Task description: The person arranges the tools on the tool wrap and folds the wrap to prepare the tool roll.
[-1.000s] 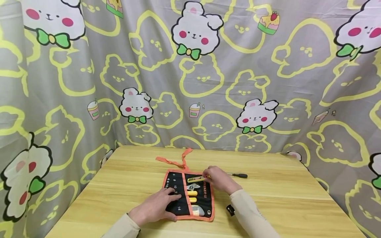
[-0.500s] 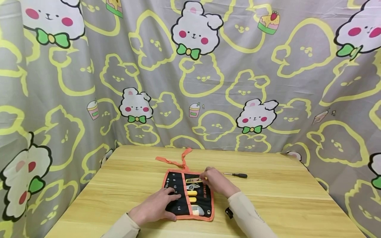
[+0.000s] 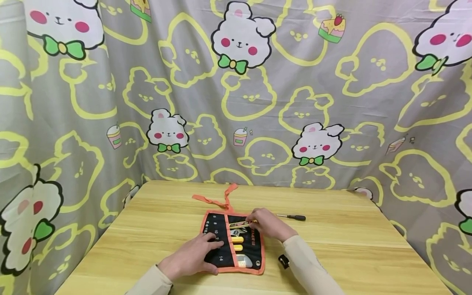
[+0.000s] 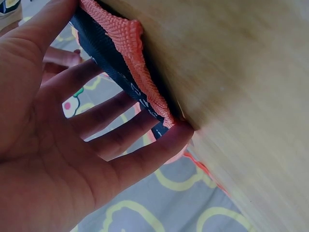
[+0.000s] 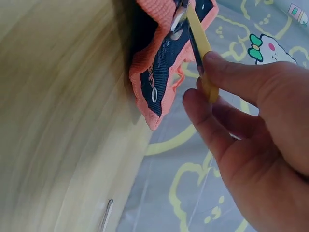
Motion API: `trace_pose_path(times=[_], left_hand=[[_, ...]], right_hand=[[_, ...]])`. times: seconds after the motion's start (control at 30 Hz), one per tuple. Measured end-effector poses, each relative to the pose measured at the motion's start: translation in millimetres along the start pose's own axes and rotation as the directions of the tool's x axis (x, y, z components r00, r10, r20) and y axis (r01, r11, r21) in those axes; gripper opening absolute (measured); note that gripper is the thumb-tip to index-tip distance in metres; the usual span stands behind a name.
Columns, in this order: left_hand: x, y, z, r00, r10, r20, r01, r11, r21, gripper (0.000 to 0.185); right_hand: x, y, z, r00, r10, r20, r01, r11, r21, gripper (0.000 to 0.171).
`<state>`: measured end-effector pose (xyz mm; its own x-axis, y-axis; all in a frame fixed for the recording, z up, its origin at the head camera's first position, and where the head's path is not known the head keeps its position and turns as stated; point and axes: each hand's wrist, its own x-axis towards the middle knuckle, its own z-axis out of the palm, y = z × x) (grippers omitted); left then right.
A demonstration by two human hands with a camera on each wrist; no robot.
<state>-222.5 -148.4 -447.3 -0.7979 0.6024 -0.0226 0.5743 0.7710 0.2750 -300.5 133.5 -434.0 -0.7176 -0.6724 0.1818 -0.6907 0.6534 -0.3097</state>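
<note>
Head view: left hand (image 3: 191, 256) presses flat on tool roll (image 3: 221, 256); right hand (image 3: 268, 224) pinches yellow tool (image 3: 241, 224).

White size numbers 6, 8, 10 and 14 on the black tool roll (image 3: 215, 241) pockets.

Left hand (image 3: 191, 256) covers part of the pouch (image 3: 221, 229); pocket numerals too small to read. Yellow tool (image 5: 200, 48) tip hidden inside pouch. Table (image 5: 58, 121) blurred in both wrist views.
</note>
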Motion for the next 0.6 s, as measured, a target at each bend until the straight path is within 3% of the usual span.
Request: trace_pose_path(times=[0.6], left_hand=[[1.0,0.6,-0.2,1.000,-0.010,0.014,0.010,1.000,-0.010,0.075]], right_hand=[[20,20,13,0.996,0.083,0.013,-0.083,0.993,0.086,0.014]])
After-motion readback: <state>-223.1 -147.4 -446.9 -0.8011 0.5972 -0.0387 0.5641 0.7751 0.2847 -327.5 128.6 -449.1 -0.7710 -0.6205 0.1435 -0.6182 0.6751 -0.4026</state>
